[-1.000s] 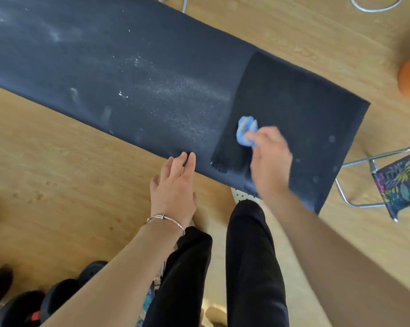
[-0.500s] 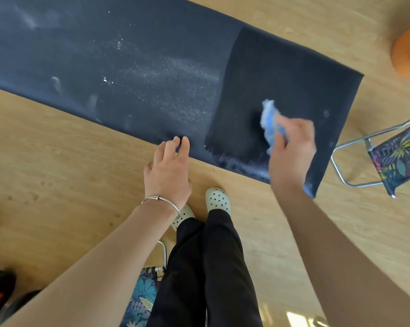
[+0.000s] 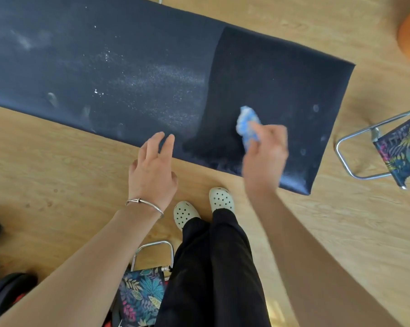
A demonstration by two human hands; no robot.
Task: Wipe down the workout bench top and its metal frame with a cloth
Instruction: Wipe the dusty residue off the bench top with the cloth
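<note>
since a second ago the right hand (image 3: 265,159) has carried the blue cloth (image 3: 246,123) from beside the dusty boundary toward the middle of the wiped patch. the left hand (image 3: 152,171) has spread its fingers, tips reaching onto the bench top (image 3: 128,55).

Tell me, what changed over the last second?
The right hand swept the blue cloth toward the end of the bench top, then slightly back. It kept gripping the cloth; the left hand stayed at the front edge, fingers straight.

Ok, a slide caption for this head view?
Right hand holds a bunched blue cloth at the darker end of the dusty bench top; left hand open at its near edge.
</note>
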